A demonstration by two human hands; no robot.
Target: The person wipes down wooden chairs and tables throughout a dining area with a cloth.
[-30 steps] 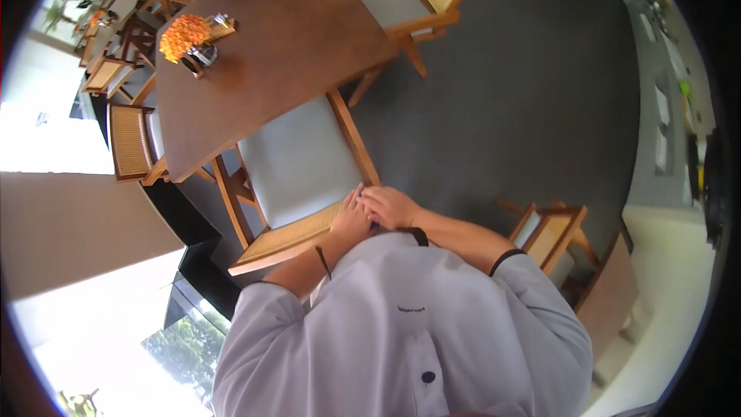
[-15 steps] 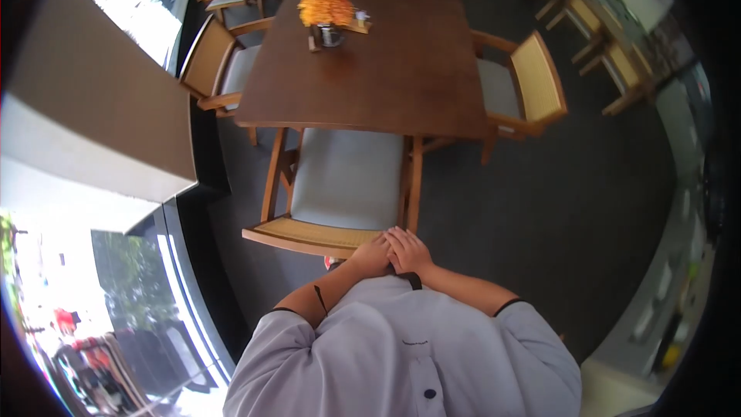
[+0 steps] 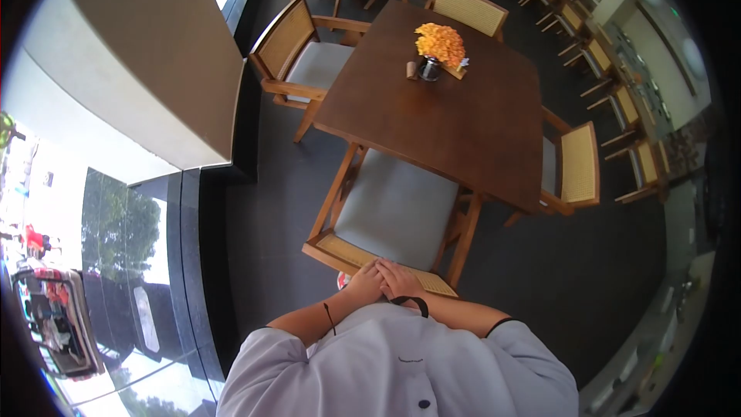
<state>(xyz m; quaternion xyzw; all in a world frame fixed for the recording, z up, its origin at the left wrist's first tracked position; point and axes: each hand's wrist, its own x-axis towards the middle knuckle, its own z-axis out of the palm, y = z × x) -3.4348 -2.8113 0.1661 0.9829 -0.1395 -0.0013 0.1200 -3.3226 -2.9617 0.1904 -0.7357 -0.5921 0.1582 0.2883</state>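
My left hand (image 3: 366, 281) and my right hand (image 3: 399, 279) are clasped together in front of my waist, the fingers overlapping. Both are closed, and whatever may be between them is hidden. Just beyond them is the woven backrest of a wooden chair (image 3: 395, 207) with a grey seat, partly under the brown table (image 3: 478, 127). Orange flowers (image 3: 441, 44) in a dark metallic vase (image 3: 429, 69) stand on the table beside a small wooden block (image 3: 411, 70).
One chair (image 3: 316, 62) stands at the table's left, another (image 3: 577, 164) at its right and a third (image 3: 467, 9) behind. A pillar (image 3: 166, 54) and windows are on the left. More chairs line the right wall.
The view has turned, so the table and flowers now appear farther right and the windows show more. My hands remain clasped together and appear lower in view.
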